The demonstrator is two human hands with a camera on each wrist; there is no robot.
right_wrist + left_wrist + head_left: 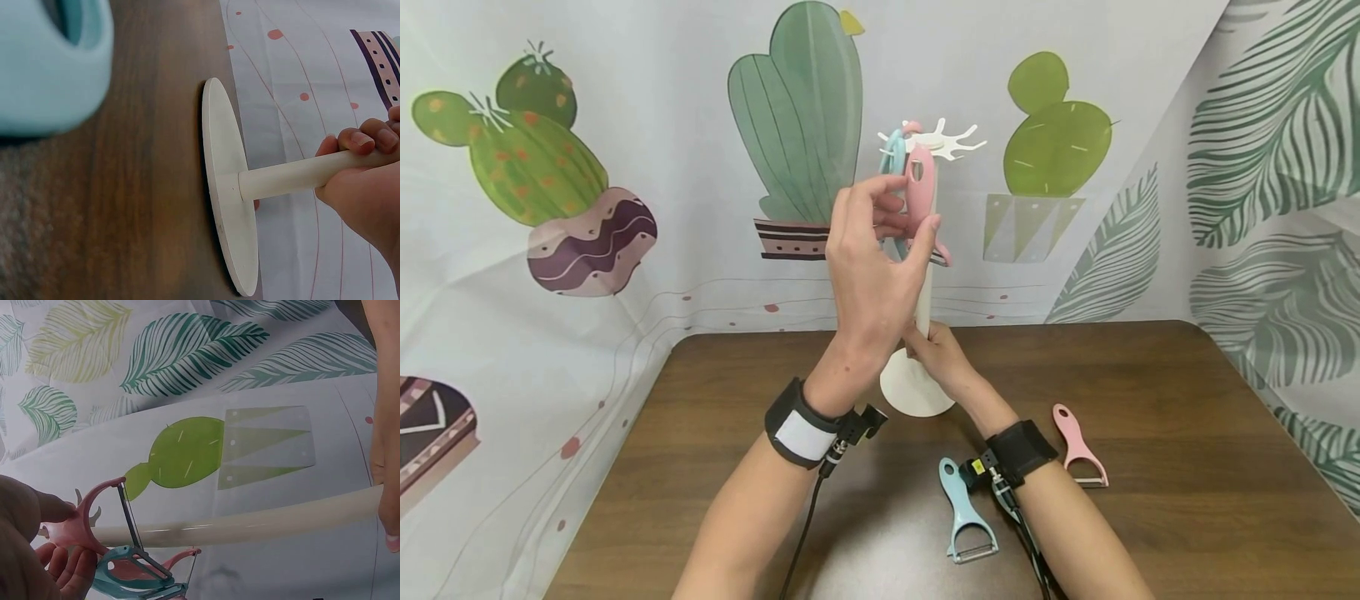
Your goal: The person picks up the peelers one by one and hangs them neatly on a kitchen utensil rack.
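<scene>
A white stand with branching hooks (951, 146) rises from its round base (228, 181) near the table's back. Up at the hooks, my left hand (874, 262) pinches a pink peeler (920, 196) between thumb and fingers, its handle upward and blade end down. Beside it, light blue peelers (119, 581) and another pink peeler (134, 570) hang on the stand, partly hidden by the fingers in the head view. Low on the stand's pole (290, 178), my right hand (945, 357) grips with fingers wrapped round it.
On the brown table (715, 467) lie a light blue peeler (958, 504), front and centre, and a pink peeler (1073, 433) to the right. Something light blue shows partly under the right wrist. A cactus-print cloth (700, 167) hangs behind. Cables trail from both wrist cameras.
</scene>
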